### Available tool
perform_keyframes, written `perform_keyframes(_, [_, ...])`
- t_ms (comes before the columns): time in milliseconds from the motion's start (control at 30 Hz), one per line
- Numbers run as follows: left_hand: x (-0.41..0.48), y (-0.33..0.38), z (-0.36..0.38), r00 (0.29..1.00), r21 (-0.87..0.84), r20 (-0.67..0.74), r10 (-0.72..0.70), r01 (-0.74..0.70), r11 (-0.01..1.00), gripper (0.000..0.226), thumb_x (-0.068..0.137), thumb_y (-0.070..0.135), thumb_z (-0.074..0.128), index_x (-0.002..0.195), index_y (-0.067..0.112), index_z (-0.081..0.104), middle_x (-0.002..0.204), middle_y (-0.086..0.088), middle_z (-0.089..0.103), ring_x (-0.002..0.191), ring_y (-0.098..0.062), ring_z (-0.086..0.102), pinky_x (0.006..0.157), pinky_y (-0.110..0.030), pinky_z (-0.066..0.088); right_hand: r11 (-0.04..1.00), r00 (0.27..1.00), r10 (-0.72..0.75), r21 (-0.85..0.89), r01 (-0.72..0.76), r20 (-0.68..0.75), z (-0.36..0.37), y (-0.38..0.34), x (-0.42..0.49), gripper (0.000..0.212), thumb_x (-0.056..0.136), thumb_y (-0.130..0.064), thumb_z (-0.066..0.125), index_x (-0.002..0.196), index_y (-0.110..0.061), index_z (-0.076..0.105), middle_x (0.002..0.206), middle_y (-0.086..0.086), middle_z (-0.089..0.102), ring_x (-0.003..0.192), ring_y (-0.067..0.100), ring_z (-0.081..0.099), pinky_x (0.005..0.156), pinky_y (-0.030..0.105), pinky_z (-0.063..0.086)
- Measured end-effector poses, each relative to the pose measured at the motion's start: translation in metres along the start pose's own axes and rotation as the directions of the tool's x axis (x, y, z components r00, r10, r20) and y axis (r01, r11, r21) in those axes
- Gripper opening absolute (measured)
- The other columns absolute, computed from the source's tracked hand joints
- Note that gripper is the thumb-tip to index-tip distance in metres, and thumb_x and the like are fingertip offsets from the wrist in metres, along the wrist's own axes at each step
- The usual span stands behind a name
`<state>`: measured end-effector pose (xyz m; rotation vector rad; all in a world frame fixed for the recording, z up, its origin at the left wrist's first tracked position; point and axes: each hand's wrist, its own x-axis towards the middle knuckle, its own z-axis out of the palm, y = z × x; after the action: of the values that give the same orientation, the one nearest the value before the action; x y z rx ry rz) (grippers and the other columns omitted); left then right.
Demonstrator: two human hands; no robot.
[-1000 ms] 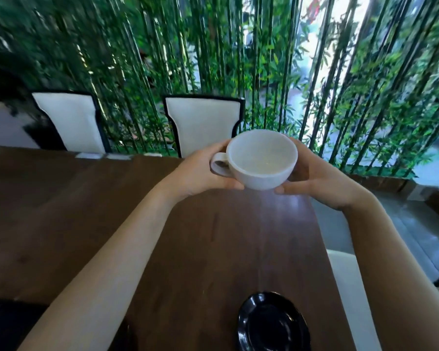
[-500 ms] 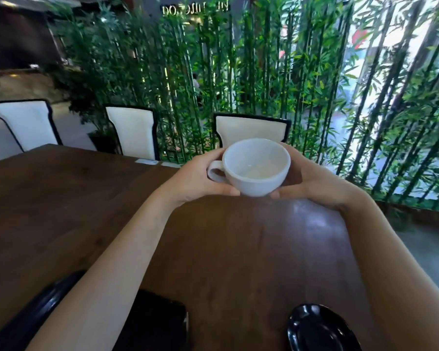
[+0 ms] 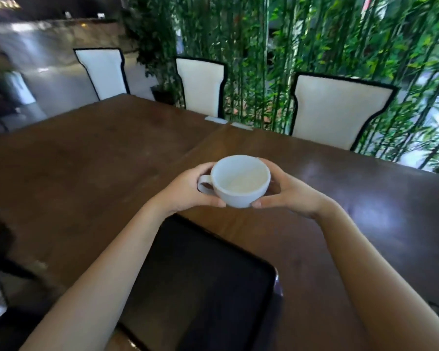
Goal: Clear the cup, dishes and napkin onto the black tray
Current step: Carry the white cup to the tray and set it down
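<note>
White cup (image 3: 240, 181) is up off the counter (image 3: 86, 168), held in both hands just past the far edge of the black tray (image 3: 203, 287). Looks empty, maybe a pale film at the bottom; too blurred to say. Handle points to the person's left.

Why 2 hands: my read is it's a wide, shallow cup and cradling it from both sides keeps it level on the way down. It sits upright now, rim barely tilted toward the camera.

Grip, left hand (image 3: 185, 190): fingers curled around the handle side, thumb pressed low on the near wall. Closed on the cup.

Grip, right hand (image 3: 289, 193): mirrors it, fingers wrapped round the far right wall, thumb tip touching the base edge. Also closed on the cup. The 2 thumbs nearly meet under the bowl.

Tray is bare where visible, left forearm crosses over its left part. No napkin in view; something dark at the lower right edge, can't tell what. So I'd judge this as step 1, cup about to go down, rest not yet done.

3 white chairs (image 3: 337, 110) and a bamboo screen (image 3: 314, 34) beyond the counter.
</note>
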<state>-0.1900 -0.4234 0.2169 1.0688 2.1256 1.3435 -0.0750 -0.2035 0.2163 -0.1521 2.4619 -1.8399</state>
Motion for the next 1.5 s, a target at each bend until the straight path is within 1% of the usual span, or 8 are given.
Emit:
perform_keyframes(100, [-0.015, -0.045, -0.018, 0.997, 0.013, -0.026, -0.068, 0.069, 0.998, 0.078, 0.061, 0.021, 0.087, 0.128, 0.033, 0.049, 0.126, 0.014, 0.057, 0.112, -0.002, 0.055, 0.091, -0.027, 0.049, 0.999, 0.997, 0.050, 0.014, -0.051, 0.057, 0.033, 0.023, 0.031, 0.089, 0.066, -0.011, 0.079, 0.138, -0.032, 0.030, 0.139, -0.005, 0.042, 0.125, 0.003, 0.045, 0.098, 0.018, 0.044])
perform_keyframes(233, [-0.032, -0.099, -0.030, 0.990, 0.043, -0.051, -0.134, 0.137, 0.990, 0.076, 0.060, 0.030, 0.086, 0.123, 0.046, 0.046, 0.118, 0.032, 0.053, 0.106, 0.014, 0.051, 0.077, -0.010, 0.044, 0.994, 0.986, 0.110, 0.010, -0.112, 0.127, 0.073, 0.057, 0.063, 0.091, 0.066, -0.012, 0.079, 0.139, -0.030, 0.027, 0.140, -0.008, 0.039, 0.126, 0.001, 0.043, 0.096, 0.014, 0.044])
perform_keyframes(333, [-0.045, -0.140, -0.027, 0.975, 0.022, -0.056, -0.214, 0.216, 0.976, 0.078, 0.060, 0.031, 0.086, 0.125, 0.043, 0.044, 0.116, 0.033, 0.051, 0.103, 0.019, 0.049, 0.076, -0.009, 0.041, 0.985, 0.969, 0.172, 0.001, -0.175, 0.177, 0.100, 0.088, 0.081, 0.094, 0.064, -0.013, 0.080, 0.140, -0.027, 0.026, 0.140, -0.004, 0.040, 0.128, 0.009, 0.042, 0.105, 0.025, 0.041])
perform_keyframes(533, [-0.062, -0.201, -0.013, 0.954, 0.028, -0.066, -0.292, 0.294, 0.955, 0.087, 0.060, 0.026, 0.087, 0.134, 0.029, 0.042, 0.130, 0.012, 0.052, 0.115, -0.006, 0.051, 0.092, -0.026, 0.042, 0.948, 0.923, 0.309, 0.008, -0.319, 0.229, 0.134, 0.142, 0.094, 0.094, 0.067, -0.008, 0.079, 0.138, -0.036, 0.024, 0.134, -0.010, 0.039, 0.126, 0.012, 0.041, 0.102, 0.033, 0.043])
perform_keyframes(933, [-0.071, -0.242, -0.001, 0.927, -0.022, -0.034, -0.374, 0.373, 0.927, 0.088, 0.060, 0.025, 0.087, 0.133, 0.032, 0.038, 0.121, 0.026, 0.045, 0.110, 0.005, 0.044, 0.081, -0.007, 0.034, 0.921, 0.894, 0.381, -0.014, -0.389, 0.236, 0.153, 0.168, 0.100, 0.091, 0.070, -0.002, 0.075, 0.136, -0.034, 0.022, 0.134, -0.008, 0.035, 0.126, 0.013, 0.037, 0.101, 0.030, 0.036])
perform_keyframes(1133, [-0.071, -0.245, 0.004, 0.921, -0.017, -0.010, -0.390, 0.390, 0.921, 0.090, 0.063, 0.026, 0.085, 0.137, 0.032, 0.034, 0.132, 0.017, 0.042, 0.121, -0.005, 0.040, 0.096, -0.025, 0.034, 0.916, 0.891, 0.399, -0.064, -0.395, 0.218, 0.156, 0.171, 0.099, 0.092, 0.071, -0.003, 0.076, 0.136, -0.035, 0.020, 0.134, -0.008, 0.033, 0.127, 0.014, 0.034, 0.105, 0.034, 0.034])
perform_keyframes(1333, [-0.065, -0.231, -0.020, 0.869, 0.166, 0.186, -0.458, 0.432, 0.886, 0.094, 0.070, 0.022, 0.080, 0.144, 0.032, 0.023, 0.145, 0.012, 0.034, 0.128, -0.005, 0.032, 0.102, -0.026, 0.028, 0.867, 0.841, 0.498, -0.138, -0.478, 0.212, 0.141, 0.157, 0.097, 0.086, 0.073, -0.003, 0.073, 0.138, -0.030, 0.024, 0.138, -0.005, 0.035, 0.132, 0.020, 0.034, 0.105, 0.035, 0.036])
perform_keyframes(1500, [-0.041, -0.192, -0.066, 0.743, 0.453, 0.282, -0.607, 0.455, 0.767, 0.083, 0.078, 0.026, 0.074, 0.145, 0.029, 0.025, 0.152, 0.005, 0.031, 0.138, -0.014, 0.031, 0.112, -0.037, 0.029, 0.752, 0.757, 0.614, -0.454, -0.477, 0.223, 0.102, 0.127, 0.095, 0.084, 0.080, -0.010, 0.070, 0.147, -0.020, 0.020, 0.155, 0.002, 0.025, 0.140, 0.024, 0.028, 0.112, 0.043, 0.030])
